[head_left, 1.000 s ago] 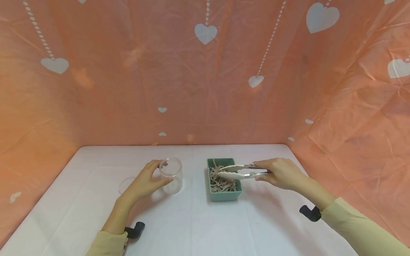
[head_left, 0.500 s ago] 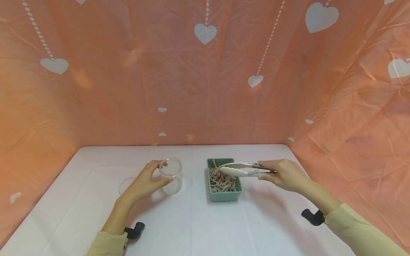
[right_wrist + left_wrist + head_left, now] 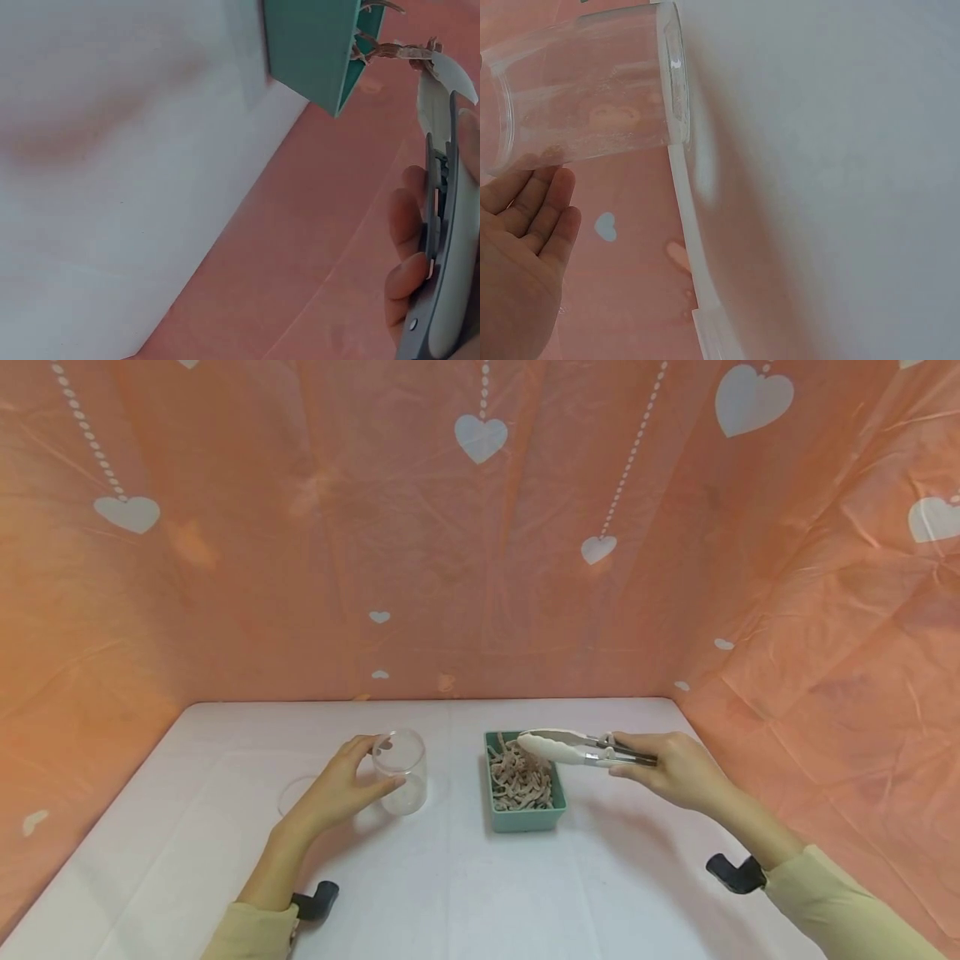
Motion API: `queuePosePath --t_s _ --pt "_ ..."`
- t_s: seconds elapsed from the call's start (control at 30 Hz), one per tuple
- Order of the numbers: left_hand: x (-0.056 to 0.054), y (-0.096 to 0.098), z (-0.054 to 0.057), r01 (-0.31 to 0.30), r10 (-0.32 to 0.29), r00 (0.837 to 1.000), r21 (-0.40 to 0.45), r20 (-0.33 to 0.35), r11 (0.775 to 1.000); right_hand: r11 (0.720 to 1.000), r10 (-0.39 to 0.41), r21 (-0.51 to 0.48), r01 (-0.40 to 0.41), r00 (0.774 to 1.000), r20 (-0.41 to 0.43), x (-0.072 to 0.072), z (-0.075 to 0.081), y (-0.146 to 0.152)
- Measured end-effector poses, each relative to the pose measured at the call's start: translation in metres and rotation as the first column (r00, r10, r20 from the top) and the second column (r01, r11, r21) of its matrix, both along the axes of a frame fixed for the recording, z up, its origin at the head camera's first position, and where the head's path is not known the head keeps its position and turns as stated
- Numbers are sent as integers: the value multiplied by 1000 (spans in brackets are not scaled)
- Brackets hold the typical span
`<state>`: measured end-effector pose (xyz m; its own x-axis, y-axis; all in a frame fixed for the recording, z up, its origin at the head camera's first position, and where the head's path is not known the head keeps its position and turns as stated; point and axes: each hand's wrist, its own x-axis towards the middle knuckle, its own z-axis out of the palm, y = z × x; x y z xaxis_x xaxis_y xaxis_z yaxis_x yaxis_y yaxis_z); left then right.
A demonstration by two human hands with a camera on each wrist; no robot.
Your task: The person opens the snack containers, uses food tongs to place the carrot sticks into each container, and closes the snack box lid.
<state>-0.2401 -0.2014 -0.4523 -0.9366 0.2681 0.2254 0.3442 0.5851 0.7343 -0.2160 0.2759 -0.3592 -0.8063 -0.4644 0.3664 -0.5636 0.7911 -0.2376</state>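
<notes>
Right hand (image 3: 678, 770) grips tongs (image 3: 557, 750), strips (image 3: 521, 783) at tips, over box (image 3: 528, 821); left hand (image 3: 345, 787) holds jar (image 3: 412, 789), left of box. I'd call it pick-up; next needs clean lift.

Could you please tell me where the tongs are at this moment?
In the head view, the tongs are right of centre, held in the right hand, with their tips above the green box of brown strips.

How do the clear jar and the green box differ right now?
The clear jar is see-through and round; the green box is opaque and rectangular. The clear jar looks empty, while the green box holds brownish strips. Both are upright and open-topped.
</notes>
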Motion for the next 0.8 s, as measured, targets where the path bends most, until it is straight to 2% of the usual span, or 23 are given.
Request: queuePosePath --t_s 0.27,0.53,0.8 --pt "1 0 0 1 -1 1000 -2 -4 1000 998 24 -63 -28 998 -65 -4 0 -2" --pt "1 1 0 5 -5 1000 5 -10 1000 998 9 -67 -12 999 -47 -4 2 -5" --pt "1 1 -1 5 -5 1000 12 -8 1000 994 39 -98 -44 998 -54 -6 5 -9"
